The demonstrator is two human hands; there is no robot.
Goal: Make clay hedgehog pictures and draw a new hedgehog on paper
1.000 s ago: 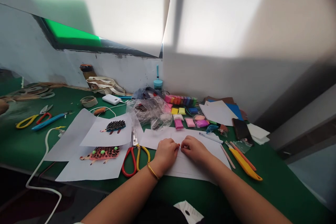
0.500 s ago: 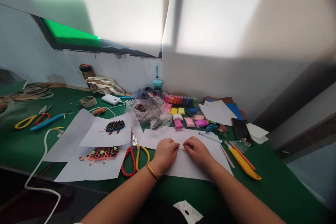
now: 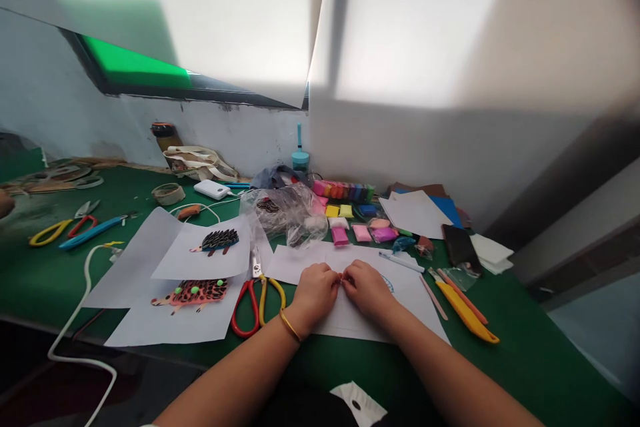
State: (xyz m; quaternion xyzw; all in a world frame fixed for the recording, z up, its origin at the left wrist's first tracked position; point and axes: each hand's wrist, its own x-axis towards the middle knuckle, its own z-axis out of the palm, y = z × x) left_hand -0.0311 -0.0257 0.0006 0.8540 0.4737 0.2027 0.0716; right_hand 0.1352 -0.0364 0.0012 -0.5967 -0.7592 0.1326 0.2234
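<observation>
Over a white sheet of paper (image 3: 345,320), my left hand (image 3: 316,293) and my right hand (image 3: 367,285) meet, fingertips pinched together. What they hold between them is too small and hidden to name. A bit of blue drawing (image 3: 388,283) shows on the sheet beside my right hand. Scissors (image 3: 259,297) with one red and one yellow handle lie just left of my left hand. Further left, two sheets carry hedgehog figures: a black and blue hedgehog (image 3: 220,241) and a pink hedgehog (image 3: 193,293) with green balls. A white pen (image 3: 403,261) rests beyond my right hand.
Behind the paper lie several coloured clay packets (image 3: 340,236) and a crumpled plastic bag (image 3: 285,210). A yellow cutter (image 3: 467,313) is at the right, a dark phone-like object (image 3: 459,248) behind it. Pliers (image 3: 60,230), a tape roll (image 3: 168,194) and a white cable (image 3: 83,353) are left. Another person's hand (image 3: 5,203) shows at the edge.
My right hand has moved slightly left, its fingertips now touching my left hand's. The small pale piece seen between them is now hidden, and the blue drawing has come into view.
</observation>
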